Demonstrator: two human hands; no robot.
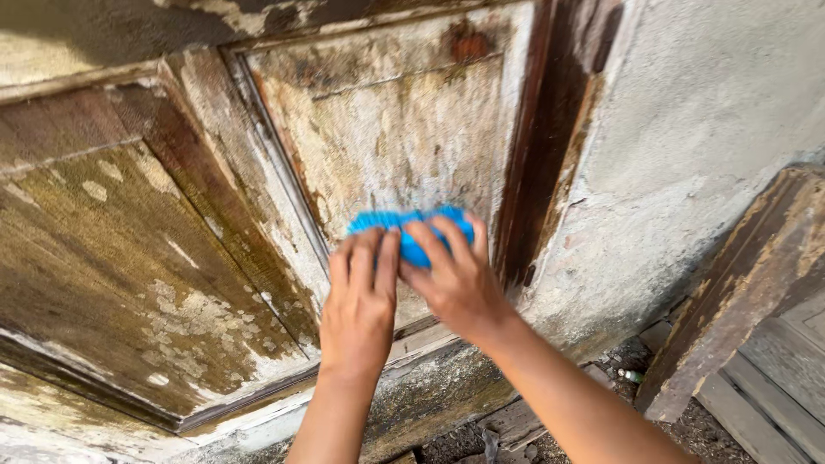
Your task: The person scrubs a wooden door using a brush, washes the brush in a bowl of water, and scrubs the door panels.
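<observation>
A blue scrubbing brush (pixel 411 225) is pressed against the lower right panel of an old wooden door (pixel 387 129) with peeling, stained paint. My left hand (pixel 361 296) and my right hand (pixel 455 279) both grip the brush from below, fingers curled over its back. The bristles face the pale, flaking panel. Most of the brush body is hidden under my fingers.
A rough plastered wall (pixel 687 129) stands right of the dark door frame (pixel 541 146). Another weathered wooden panel (pixel 756 283) leans at the right edge. Dirt and small debris (pixel 632 374) lie on the ground below. The door's left panel (pixel 112 266) is brown and blotchy.
</observation>
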